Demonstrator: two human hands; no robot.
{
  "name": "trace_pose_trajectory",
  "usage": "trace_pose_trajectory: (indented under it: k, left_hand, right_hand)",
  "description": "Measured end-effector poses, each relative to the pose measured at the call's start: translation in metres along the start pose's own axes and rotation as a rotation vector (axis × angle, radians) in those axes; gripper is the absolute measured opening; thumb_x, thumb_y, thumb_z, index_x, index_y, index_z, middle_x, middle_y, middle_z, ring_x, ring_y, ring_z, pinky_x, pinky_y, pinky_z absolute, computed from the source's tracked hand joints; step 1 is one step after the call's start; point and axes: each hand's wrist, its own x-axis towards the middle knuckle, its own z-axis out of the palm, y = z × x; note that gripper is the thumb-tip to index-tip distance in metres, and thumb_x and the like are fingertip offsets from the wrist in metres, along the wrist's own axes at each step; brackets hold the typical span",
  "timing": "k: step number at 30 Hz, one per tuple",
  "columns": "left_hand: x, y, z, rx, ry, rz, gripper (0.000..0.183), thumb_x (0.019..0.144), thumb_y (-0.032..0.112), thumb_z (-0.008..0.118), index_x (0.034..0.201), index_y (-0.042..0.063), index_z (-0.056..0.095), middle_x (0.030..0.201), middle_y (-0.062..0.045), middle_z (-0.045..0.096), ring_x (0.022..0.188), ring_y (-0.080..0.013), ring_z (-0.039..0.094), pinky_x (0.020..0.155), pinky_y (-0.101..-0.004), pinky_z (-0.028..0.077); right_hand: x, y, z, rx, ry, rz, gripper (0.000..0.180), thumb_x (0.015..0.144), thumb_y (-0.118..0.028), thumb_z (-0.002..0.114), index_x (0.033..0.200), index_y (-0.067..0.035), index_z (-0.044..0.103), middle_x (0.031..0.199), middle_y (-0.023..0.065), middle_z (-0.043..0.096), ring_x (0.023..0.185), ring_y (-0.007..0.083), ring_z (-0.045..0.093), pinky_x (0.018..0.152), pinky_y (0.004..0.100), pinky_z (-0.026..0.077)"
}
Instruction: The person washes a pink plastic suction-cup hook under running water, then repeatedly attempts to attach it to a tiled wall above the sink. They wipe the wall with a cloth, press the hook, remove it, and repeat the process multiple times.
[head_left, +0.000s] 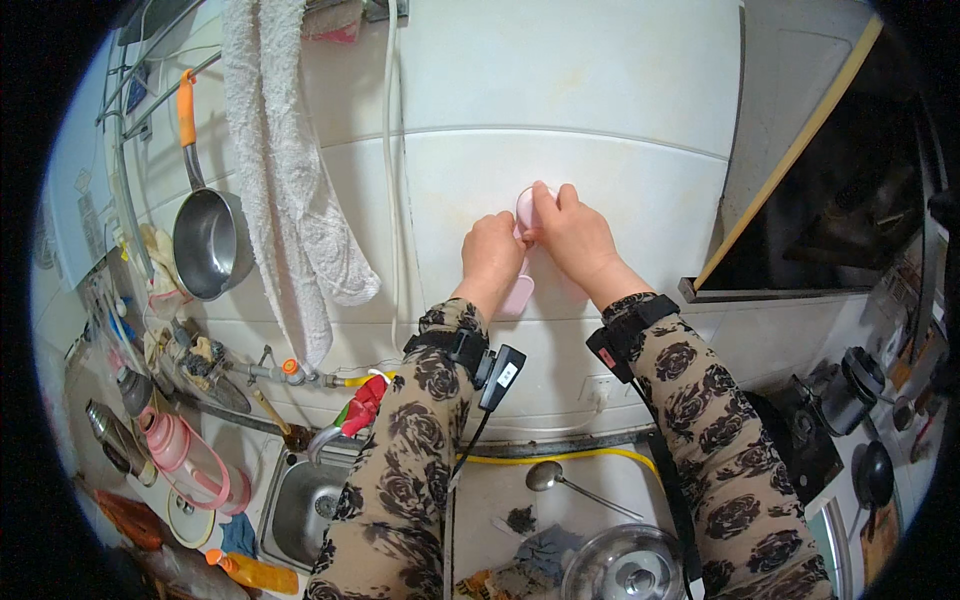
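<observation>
Both hands are raised in front of a white tiled wall (480, 180), close together. A light pink plastic piece (517, 296) shows between them, with a rounded end (527, 210) at the top and a flat tab below. My left hand (491, 253) grips it from the left with curled fingers. From the right, my right hand (576, 234) holds the upper part, its index finger lying on the rounded end. The fingers hide the middle of the piece. Whether it touches the tiles I cannot tell.
To the left hang a white towel (289, 172) and a steel saucepan (208, 240) with an orange handle. Below are a steel sink (300, 502), a pink thermos (195, 461), a ladle (547, 477) and a pot lid (630, 566). A dark range hood (832, 195) juts in at right.
</observation>
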Motion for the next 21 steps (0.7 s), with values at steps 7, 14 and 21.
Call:
trace_pose_trajectory:
  k: [7,14,21]
  left_hand:
    - [0.003,-0.003,0.005,-0.017,0.004,-0.015,0.016,0.075,0.017,0.066,0.079,0.003,0.063,0.079,-0.017,0.065,0.076,-0.0351,0.062,0.069,-0.0436,0.049]
    - [0.001,0.000,0.002,0.010,-0.010,-0.043,0.014,0.074,0.015,0.065,0.081,0.003,0.063,0.083,-0.017,0.065,0.080,-0.0347,0.062,0.071,-0.0433,0.050]
    - [0.001,0.000,0.003,-0.007,0.000,-0.008,0.012,0.073,0.014,0.064,0.079,0.003,0.062,0.082,-0.017,0.064,0.079,-0.0345,0.062,0.070,-0.0430,0.050]
  right_hand:
    - [0.003,-0.007,0.005,0.025,0.042,0.104,0.052,0.076,-0.018,0.064,0.123,-0.004,0.046,0.091,0.0169,0.053,0.070,0.0312,0.063,0.057,0.0380,0.053]
    - [-0.001,0.002,0.004,-0.029,0.055,-0.066,0.053,0.075,-0.018,0.065,0.124,-0.005,0.046,0.094,0.0175,0.053,0.071,0.0325,0.063,0.057,0.0377,0.053]
    - [0.001,-0.017,0.009,0.198,-0.001,0.473,0.060,0.075,-0.034,0.071,0.123,-0.006,0.047,0.093,0.0192,0.055,0.077,0.0342,0.062,0.062,0.0395,0.052]
